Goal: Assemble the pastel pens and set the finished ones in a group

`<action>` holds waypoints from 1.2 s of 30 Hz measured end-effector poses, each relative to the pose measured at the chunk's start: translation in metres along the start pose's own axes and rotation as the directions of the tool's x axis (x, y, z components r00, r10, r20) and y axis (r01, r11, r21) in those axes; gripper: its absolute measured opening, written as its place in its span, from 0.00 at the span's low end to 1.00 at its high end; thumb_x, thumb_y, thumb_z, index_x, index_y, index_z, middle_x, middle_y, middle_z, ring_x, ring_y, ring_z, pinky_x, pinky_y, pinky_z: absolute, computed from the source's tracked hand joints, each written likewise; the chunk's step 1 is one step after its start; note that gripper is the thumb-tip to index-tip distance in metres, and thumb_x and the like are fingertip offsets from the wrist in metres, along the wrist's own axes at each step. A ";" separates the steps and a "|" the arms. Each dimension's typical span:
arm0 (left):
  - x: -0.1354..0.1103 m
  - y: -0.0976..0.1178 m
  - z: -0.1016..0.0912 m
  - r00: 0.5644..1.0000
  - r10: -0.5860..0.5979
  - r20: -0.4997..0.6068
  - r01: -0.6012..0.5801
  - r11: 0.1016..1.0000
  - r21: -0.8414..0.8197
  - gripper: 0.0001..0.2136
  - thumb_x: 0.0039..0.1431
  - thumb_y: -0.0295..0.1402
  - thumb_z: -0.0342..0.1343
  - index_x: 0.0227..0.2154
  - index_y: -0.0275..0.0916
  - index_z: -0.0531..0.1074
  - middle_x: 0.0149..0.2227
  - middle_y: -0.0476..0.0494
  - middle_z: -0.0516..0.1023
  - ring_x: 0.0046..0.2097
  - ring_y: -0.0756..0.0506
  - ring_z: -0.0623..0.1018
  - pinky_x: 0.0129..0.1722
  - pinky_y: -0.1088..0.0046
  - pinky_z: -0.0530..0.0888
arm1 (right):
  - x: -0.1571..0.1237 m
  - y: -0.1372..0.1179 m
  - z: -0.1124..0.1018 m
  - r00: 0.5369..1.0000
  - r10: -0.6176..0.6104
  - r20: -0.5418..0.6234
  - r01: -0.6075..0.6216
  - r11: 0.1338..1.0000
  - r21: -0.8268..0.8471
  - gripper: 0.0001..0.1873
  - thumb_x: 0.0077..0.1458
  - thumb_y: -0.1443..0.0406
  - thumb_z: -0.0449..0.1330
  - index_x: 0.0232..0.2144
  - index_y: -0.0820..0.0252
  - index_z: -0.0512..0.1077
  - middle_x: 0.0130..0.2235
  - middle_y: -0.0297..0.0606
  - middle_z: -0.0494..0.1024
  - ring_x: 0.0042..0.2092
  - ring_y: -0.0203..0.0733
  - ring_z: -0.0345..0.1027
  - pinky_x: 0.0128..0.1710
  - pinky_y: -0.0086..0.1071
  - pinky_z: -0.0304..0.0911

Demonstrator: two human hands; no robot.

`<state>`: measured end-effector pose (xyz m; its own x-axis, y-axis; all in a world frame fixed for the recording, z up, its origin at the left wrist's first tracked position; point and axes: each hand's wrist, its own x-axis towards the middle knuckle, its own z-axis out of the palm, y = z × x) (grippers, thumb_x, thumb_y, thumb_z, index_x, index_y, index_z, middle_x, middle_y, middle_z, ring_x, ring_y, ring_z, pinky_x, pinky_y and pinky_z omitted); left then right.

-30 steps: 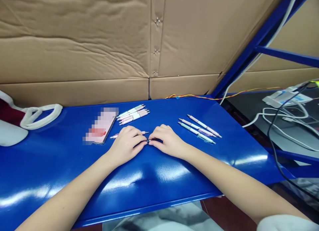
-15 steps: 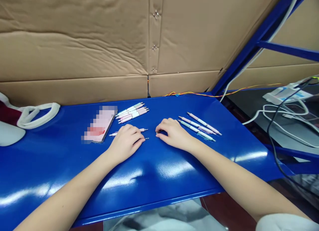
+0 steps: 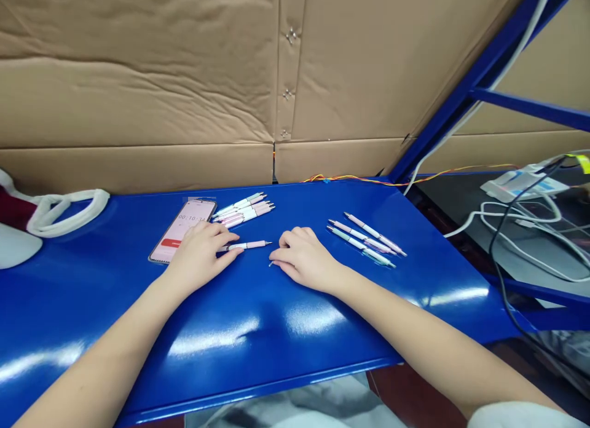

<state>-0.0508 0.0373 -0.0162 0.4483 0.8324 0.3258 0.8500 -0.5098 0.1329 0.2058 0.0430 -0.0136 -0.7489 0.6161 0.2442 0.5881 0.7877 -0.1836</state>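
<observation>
My left hand (image 3: pixel 200 256) lies flat with its fingers apart, partly over the lower right corner of a smartphone (image 3: pixel 182 228). The phone's pink screen shows digits. The rear end of a pink and white pen (image 3: pixel 246 245) reaches under my left fingertips, and its tip points right. My right hand (image 3: pixel 302 262) rests curled on the blue metal tabletop (image 3: pixel 258 305), and a small metal tip pokes out under its fingers. Whatever that tip belongs to is hidden. Two groups of several pens lie beyond my hands, one (image 3: pixel 242 211) by the phone and one (image 3: pixel 364 239) further right.
Corrugated cardboard (image 3: pixel 138 96) walls off the table's far side. A white-handled bag (image 3: pixel 69 210) sits at the left end. A blue steel frame (image 3: pixel 483 77) rises at right, with white and black cables (image 3: pixel 520 231) beyond the table edge. An orange-yellow wire (image 3: pixel 359 182) runs along the back edge.
My hands touched at the fingertips a second ago and are now apart. My left hand has slid left onto the phone, leaving the single pen on the table.
</observation>
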 end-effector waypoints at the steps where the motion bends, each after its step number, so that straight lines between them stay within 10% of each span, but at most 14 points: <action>1: 0.000 0.000 0.001 0.999 0.015 0.032 -0.015 1.000 -0.007 0.14 0.60 0.43 0.51 0.40 0.41 0.75 0.38 0.43 0.75 0.41 0.41 0.71 0.43 0.61 0.68 | 0.000 -0.001 0.001 1.000 -0.006 -0.004 0.006 1.000 -0.012 0.11 0.61 0.64 0.53 0.35 0.56 0.76 0.37 0.41 0.71 0.40 0.43 0.59 0.40 0.37 0.49; 14: 0.000 0.016 -0.006 0.997 0.063 -0.042 -0.067 0.991 -0.117 0.13 0.64 0.39 0.47 0.36 0.40 0.74 0.37 0.44 0.76 0.40 0.44 0.74 0.42 0.65 0.68 | -0.006 0.017 -0.012 0.953 0.143 -0.266 -0.127 0.989 0.075 0.07 0.58 0.68 0.53 0.31 0.60 0.70 0.32 0.39 0.77 0.37 0.42 0.66 0.42 0.37 0.53; 36: -0.003 0.021 0.001 0.994 0.109 0.004 -0.108 0.986 -0.126 0.12 0.64 0.39 0.48 0.38 0.40 0.74 0.38 0.44 0.76 0.40 0.45 0.74 0.41 0.67 0.68 | -0.006 0.011 -0.010 0.974 0.073 -0.217 -0.073 0.997 0.008 0.10 0.60 0.67 0.51 0.32 0.60 0.71 0.32 0.39 0.77 0.37 0.42 0.66 0.43 0.38 0.52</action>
<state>-0.0345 0.0240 -0.0151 0.5394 0.7727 0.3347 0.7550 -0.6198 0.2142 0.2198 0.0482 -0.0076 -0.6201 0.6557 0.4308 0.6386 0.7408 -0.2084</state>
